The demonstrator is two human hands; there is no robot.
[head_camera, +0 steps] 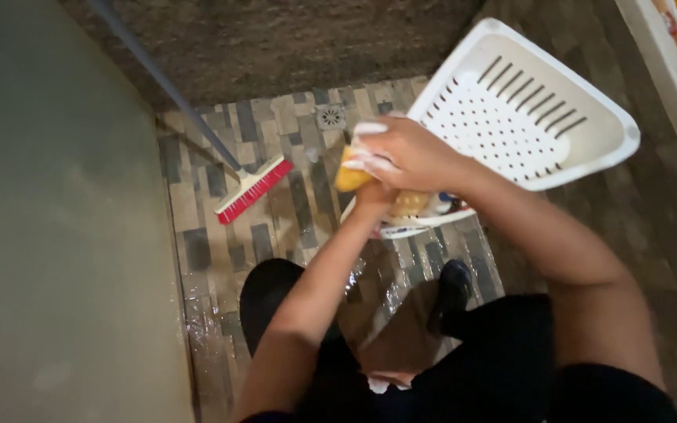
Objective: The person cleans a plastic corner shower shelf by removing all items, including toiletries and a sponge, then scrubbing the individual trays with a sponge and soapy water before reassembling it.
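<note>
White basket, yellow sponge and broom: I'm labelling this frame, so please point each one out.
white basket (511,117), head view, on its perforated base.
yellow sponge (348,178), head view, on the corner showing below the fingers.
broom (254,190), head view, on the red-bristled head.

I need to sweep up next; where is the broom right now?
In the head view, the broom rests on the wet tiled floor, left of the hands, its handle slanting to the upper left.

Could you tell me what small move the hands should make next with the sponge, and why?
Probably sweep the soapy yellow sponge in the right hand across the upper white perforated plastic corner shelf. The left hand is beneath the right hand; suds coat the right hand's fingers, while the shelf looks free of foam.
</note>
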